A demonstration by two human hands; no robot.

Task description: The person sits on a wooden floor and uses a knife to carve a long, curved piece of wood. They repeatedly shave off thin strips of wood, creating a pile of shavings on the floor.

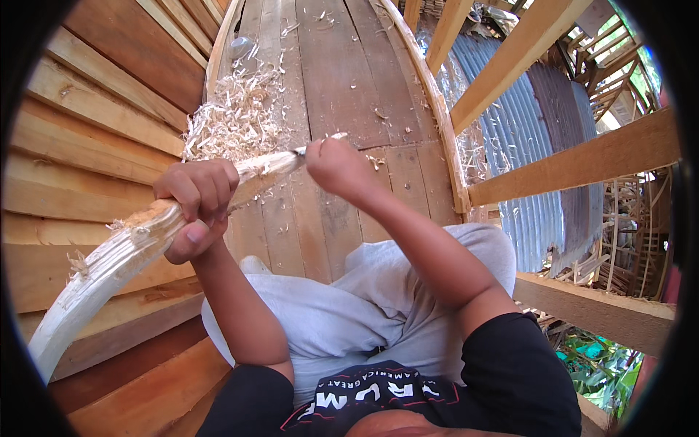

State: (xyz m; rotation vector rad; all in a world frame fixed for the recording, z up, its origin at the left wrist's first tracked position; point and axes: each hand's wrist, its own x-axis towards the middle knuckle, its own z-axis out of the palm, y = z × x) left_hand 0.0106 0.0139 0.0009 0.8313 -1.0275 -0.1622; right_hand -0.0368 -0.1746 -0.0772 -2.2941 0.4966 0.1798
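Observation:
A long pale length of wood [109, 261], peeled and rough with small curled splinters, runs from the lower left up toward the middle. My left hand [198, 204] is wrapped round it partway along. At its far end my right hand [331, 166] is closed in a fist on a knife [299, 152]. Only a short dark bit of the blade shows, against the wood; the fist hides most of the knife. A pale tip sticks out beyond the fist, and I cannot tell whether it belongs to the handle or the wood.
A heap of curled wood shavings [234, 120] lies on the plank floor [338, 80], near a small clear cup [239, 48]. Overlapping boards [87, 156] form a wall on the left. Wooden rails [575, 156] and corrugated metal sheets [520, 138] are at the right. My legs [328, 313] are folded below.

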